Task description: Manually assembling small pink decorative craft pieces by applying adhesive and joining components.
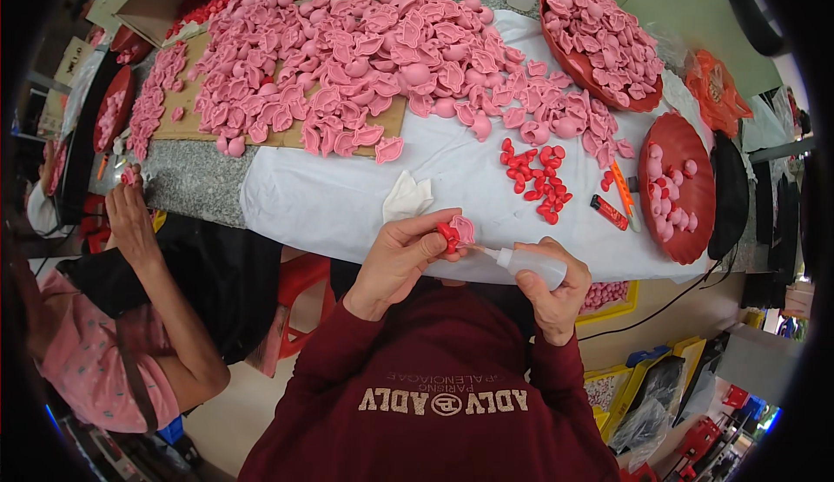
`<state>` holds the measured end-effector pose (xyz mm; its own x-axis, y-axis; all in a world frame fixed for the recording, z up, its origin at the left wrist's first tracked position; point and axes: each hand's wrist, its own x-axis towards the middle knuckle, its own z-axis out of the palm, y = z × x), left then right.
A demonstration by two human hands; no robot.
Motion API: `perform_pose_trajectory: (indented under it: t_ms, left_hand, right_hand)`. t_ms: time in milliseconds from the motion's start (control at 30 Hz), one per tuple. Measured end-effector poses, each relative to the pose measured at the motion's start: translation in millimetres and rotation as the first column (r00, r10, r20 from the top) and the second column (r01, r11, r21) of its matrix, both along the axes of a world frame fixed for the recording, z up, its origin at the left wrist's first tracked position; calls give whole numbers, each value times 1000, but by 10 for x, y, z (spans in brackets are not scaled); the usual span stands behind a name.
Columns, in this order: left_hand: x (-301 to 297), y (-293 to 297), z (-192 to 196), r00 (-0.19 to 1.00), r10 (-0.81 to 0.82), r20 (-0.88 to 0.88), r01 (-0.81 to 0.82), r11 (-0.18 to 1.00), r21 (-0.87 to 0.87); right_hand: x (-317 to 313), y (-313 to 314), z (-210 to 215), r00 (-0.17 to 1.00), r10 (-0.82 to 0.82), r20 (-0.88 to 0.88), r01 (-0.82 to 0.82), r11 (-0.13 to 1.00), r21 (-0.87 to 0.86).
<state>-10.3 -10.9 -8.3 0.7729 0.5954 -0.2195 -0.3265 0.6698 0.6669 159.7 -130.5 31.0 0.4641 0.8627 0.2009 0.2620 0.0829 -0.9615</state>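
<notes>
Between the thumb and fingers of my left hand point(393, 260) is a small moulded part, with a pink shell piece point(463, 227) and a red piece point(447, 237) together. My right hand point(560, 289) grips a translucent white squeeze bottle point(532, 264). The bottle lies tilted, its thin nozzle pointing left at the small part; whether the tip touches it I cannot tell. Both hands are above the near edge of the white cloth point(321, 208). A crumpled white tissue point(407, 197) lies just beyond my left hand. Further right is a cluster of glossy red bean-shaped pieces point(540, 178).
Pink shell pieces point(347, 56) form a big heap across the table's far side. At the right stand a heaped red bowl point(643, 100) and another red bowl point(695, 243) with pink balls. An orange utility knife point(622, 185) lies nearby. At left, a co-worker's hand point(132, 226) holds a small piece.
</notes>
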Motion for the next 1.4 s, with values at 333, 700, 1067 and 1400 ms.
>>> perform_pose_trajectory:
  t_ms: [333,700,1067,1400]
  left_hand:
    - [-6,7,3,1000,-27,12,27,999,25]
    - [-25,2,-4,999,-35,-6,35,999,33]
    - [-25,-1,6,1000,-22,16,21,999,27]
    - [-33,1,51,999,34,9,-34,999,12]
  right_hand:
    - [-38,63,-1,999,-36,-27,36,999,-3]
    - [-49,85,35,997,-66,-28,66,998,-5]
    - [-42,76,42,997,-77,-6,77,997,7]
    - [-33,38,29,994,-99,52,99,995,0]
